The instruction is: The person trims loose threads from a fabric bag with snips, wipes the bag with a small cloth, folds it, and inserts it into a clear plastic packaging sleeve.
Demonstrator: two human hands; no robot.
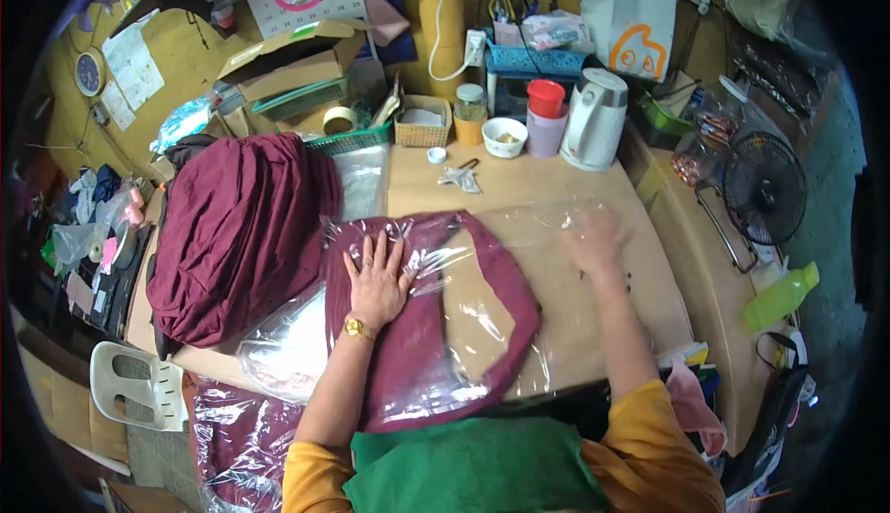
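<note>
A maroon garment (399,328) lies flat inside a clear plastic bag (547,328) on the table in front of me. Its curved strip on the right loops around a patch of brown tabletop showing through. My left hand (375,281) rests open on the bagged cloth, fingers spread, a gold watch on the wrist. Over the bag's unfilled right part is my right hand (598,240), smeared by motion, so its fingers cannot be made out. Left of the bag stands a big heap of maroon cloth (241,235).
Along the back are a white kettle (595,122), a red-lidded cup (546,110), a bowl (504,138), a jar (470,110) and small scissors (461,175). A fan (765,189) and green bottle (781,298) stand right. More bagged maroon cloth (246,443) lies below left, near a white chair (139,388).
</note>
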